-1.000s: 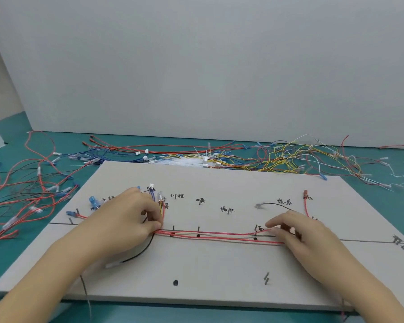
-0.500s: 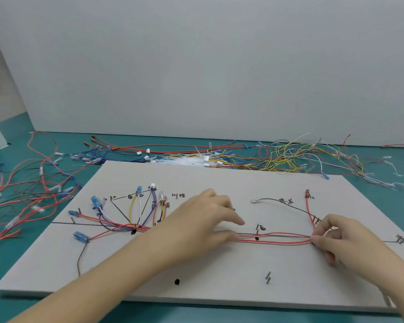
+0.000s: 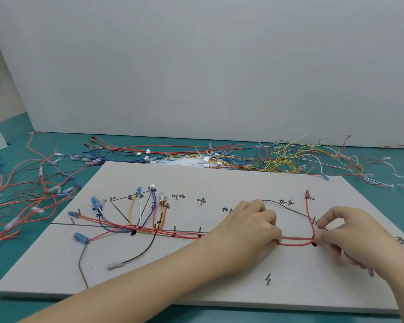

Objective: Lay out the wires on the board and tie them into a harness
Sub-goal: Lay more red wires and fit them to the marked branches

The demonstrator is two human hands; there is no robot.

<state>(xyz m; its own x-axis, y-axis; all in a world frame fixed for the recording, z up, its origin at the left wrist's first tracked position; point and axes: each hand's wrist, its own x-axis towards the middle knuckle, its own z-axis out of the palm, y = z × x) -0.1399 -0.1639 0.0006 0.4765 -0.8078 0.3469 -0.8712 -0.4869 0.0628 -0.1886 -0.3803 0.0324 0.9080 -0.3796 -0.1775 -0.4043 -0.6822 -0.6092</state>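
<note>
Our left hand [image 3: 250,226] pins the red wires [image 3: 294,241], right hand [image 3: 343,231] pinching them at the bend; pull hard, they'll jump the pegs.

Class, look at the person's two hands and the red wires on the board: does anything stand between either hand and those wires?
Nothing visible does. The left hand and right hand both already hold the red wires.

wire-harness workbench | marked layout board [image 3: 219,183] | loose wires [image 3: 289,157] on teal table [image 3: 383,206]
</note>
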